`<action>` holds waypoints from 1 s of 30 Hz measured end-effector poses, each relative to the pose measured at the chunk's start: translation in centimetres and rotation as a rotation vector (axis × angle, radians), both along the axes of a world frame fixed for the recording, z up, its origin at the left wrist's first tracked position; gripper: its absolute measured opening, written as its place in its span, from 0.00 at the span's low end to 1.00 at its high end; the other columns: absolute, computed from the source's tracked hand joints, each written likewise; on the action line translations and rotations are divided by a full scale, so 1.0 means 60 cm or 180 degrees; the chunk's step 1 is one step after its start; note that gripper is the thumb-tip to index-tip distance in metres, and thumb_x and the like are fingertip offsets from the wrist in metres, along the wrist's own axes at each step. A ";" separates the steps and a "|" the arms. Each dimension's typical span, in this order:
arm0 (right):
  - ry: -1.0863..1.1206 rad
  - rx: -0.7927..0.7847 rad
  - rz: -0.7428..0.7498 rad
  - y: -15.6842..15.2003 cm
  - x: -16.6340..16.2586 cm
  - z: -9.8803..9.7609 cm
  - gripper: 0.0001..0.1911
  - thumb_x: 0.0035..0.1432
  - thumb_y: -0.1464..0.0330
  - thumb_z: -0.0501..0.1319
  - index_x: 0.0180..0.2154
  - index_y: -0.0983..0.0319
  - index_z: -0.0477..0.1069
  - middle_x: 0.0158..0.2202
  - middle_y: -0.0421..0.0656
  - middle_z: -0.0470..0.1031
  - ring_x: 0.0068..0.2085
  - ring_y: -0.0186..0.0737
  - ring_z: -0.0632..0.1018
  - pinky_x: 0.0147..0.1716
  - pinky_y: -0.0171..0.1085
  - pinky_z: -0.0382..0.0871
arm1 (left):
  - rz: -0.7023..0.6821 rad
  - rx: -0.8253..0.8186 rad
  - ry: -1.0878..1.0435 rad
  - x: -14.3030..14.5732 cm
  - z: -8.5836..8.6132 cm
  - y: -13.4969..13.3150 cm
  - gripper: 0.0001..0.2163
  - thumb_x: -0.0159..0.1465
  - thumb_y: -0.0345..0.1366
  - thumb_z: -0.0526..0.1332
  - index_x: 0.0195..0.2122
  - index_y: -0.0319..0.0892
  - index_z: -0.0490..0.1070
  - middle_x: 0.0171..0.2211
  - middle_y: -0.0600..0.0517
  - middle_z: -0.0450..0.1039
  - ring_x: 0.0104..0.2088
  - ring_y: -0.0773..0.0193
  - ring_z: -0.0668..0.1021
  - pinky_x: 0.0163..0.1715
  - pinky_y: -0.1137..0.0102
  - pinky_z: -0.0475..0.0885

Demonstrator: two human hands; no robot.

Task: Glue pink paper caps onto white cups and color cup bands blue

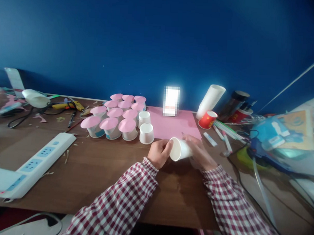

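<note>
My left hand [159, 153] grips the rim of a white paper cup [180, 150] between thumb and fingers. The cup lies on its side in the air, its open end facing left and toward me. At its closed end is my right hand [201, 153], smeared by motion, with its fingers partly hidden. A thin tip shows by that hand, too small to name. Just beyond my left hand, two plain white cups [146, 133] stand upside down. To their left are rows of cups topped with shallow pink paper cones [127, 125].
Pink paper sheet [172, 123] lies behind the cup, with a bright blurred-out screen [171, 101] standing on it. Rightward are a red cup [207, 119], stacked white cups [211, 99] and a blue glue gun [259, 149]. A power strip [37, 164] and yellow glue gun [69, 106] lie left.
</note>
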State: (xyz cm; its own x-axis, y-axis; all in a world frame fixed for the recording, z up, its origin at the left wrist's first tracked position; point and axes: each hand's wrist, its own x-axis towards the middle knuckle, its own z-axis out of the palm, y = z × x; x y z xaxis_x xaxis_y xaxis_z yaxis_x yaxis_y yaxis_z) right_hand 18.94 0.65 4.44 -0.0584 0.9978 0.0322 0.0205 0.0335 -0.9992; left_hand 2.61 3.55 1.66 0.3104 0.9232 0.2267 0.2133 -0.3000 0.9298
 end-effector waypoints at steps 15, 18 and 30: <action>0.0033 -0.0059 -0.0205 0.001 0.000 -0.003 0.21 0.56 0.51 0.54 0.35 0.61 0.71 0.27 0.42 0.69 0.28 0.38 0.67 0.23 0.35 0.59 | 0.0231 0.0237 0.0328 0.003 -0.001 -0.003 0.19 0.62 0.44 0.49 0.16 0.41 0.53 0.16 0.57 0.52 0.19 0.72 0.57 0.20 0.73 0.51; 0.0289 -0.0138 -0.0232 0.003 -0.003 -0.013 0.23 0.56 0.49 0.52 0.40 0.61 0.70 0.28 0.41 0.70 0.26 0.35 0.67 0.21 0.33 0.59 | 0.0226 0.0244 0.0272 0.003 -0.002 -0.002 0.19 0.62 0.44 0.48 0.16 0.41 0.51 0.16 0.57 0.51 0.19 0.72 0.57 0.20 0.72 0.50; 0.0532 -0.0353 -0.0176 0.012 0.005 -0.035 0.25 0.56 0.48 0.50 0.40 0.60 0.69 0.28 0.41 0.70 0.25 0.35 0.67 0.21 0.34 0.61 | 0.0166 0.0299 0.0252 0.002 -0.002 -0.007 0.19 0.62 0.43 0.49 0.16 0.41 0.50 0.15 0.57 0.50 0.19 0.72 0.56 0.20 0.72 0.49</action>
